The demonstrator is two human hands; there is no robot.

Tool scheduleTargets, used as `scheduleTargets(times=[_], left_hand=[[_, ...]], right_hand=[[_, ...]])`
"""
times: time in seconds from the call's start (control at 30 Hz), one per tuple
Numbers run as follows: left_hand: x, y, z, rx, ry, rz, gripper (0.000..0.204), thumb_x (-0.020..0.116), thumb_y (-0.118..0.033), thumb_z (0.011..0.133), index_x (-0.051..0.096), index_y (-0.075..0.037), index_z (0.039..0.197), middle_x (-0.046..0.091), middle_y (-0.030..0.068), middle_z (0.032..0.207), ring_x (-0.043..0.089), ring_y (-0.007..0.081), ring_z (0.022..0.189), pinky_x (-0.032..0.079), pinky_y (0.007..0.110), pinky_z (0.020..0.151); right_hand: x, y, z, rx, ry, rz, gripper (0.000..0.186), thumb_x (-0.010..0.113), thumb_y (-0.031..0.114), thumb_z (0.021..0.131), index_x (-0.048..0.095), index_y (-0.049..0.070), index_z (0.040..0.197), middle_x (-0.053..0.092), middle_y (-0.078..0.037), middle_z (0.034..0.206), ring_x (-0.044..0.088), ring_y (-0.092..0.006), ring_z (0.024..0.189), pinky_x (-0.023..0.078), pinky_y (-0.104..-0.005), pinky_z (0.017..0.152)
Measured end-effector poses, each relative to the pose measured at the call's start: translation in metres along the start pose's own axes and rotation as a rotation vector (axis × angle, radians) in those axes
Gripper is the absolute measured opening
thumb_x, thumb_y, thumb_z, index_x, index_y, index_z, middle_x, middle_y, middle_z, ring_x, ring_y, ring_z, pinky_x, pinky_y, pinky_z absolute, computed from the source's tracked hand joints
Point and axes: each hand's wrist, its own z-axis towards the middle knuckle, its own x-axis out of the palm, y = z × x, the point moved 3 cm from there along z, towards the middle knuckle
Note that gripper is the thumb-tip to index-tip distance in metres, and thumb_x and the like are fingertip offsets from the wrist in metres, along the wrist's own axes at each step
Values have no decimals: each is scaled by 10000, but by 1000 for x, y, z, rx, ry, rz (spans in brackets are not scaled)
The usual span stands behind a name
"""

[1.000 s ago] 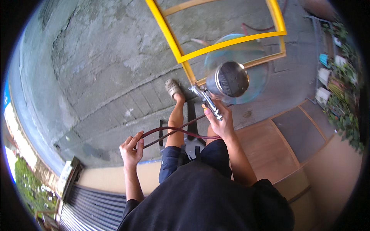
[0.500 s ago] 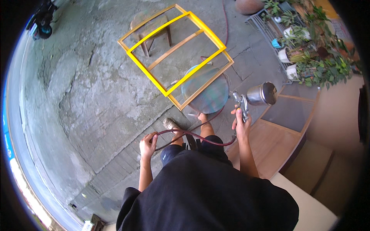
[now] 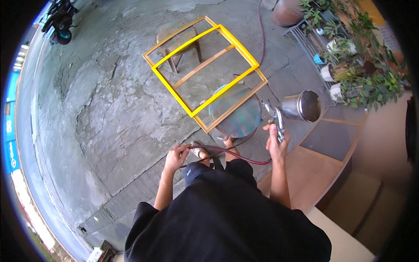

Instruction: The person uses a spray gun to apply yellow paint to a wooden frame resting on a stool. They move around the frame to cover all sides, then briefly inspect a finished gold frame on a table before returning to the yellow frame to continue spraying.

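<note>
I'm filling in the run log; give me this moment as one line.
left hand: grips red hose | right hand: holds spray gun | ahead: yellow frame on stool

You see a bright yellow frame (image 3: 205, 65) over bare wood, a silver spray-gun cup (image 3: 301, 106), a dark red hose (image 3: 231, 153), and a round top (image 3: 235, 115) streaked perhaps blue-green.

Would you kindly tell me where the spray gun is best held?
By its handle, from below: the right hand grips the spray gun there, with the metal cup up top and the red hose trailing beneath.
</note>
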Motion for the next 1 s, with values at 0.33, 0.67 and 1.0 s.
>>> scheduleTargets(times=[0.33,0.67,1.0], left_hand=[[5,-63,18,-189,56,30,235,637,-219,979,740,-125,1169,723,174,897,700,348,776,539,403,692],[12,-95,52,-425,264,-239,269,675,-220,952,736,-142,1201,725,173,863,719,340,754,569,421,674],[-55,-32,77,-505,451,-741,341,617,-227,1025,676,-21,1291,745,202,1061,738,334,944,571,384,830]], right_hand=[[42,-36,159,-100,159,-209,278,675,238,996,694,-38,1027,723,-95,773,690,-167,700,529,-331,650],[159,-86,345,-221,26,-212,503,602,442,1026,733,-20,875,677,-51,636,525,-93,384,352,-282,345],[342,-171,365,-45,17,-190,496,602,446,1023,732,-22,922,742,-87,774,528,-109,381,371,-288,363]])
